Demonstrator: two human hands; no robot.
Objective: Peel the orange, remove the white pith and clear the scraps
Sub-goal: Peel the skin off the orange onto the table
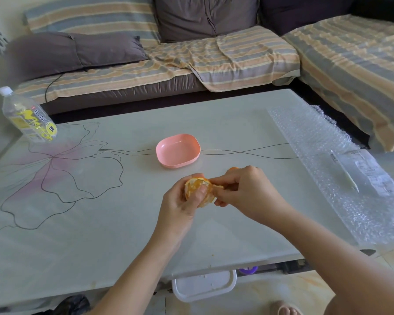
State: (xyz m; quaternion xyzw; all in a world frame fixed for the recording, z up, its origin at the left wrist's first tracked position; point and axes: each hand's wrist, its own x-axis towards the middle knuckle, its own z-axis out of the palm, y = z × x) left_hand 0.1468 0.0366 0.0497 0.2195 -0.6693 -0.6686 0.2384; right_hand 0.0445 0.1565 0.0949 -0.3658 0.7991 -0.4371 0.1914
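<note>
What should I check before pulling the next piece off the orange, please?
1. Left hand grips the orange: ok.
2. Right hand pinches a strip at the orange's top: ok.
3. Pink dish empty, ready for scraps: ok.
4. Pith all removed: not ok, white patches show.
5. Underside of the orange peeled: cannot tell, hidden by fingers.
6. Scraps cleared: not ok, an orange bit shows beyond the right hand, outside the dish.

A pale desk [100, 223] (a flower outline drawn across its left part) stands before a corner sofa [191, 60] draped in striped covers, grey cushions [77, 51] at the far left; marbled floor [282, 292] nearest.
</note>
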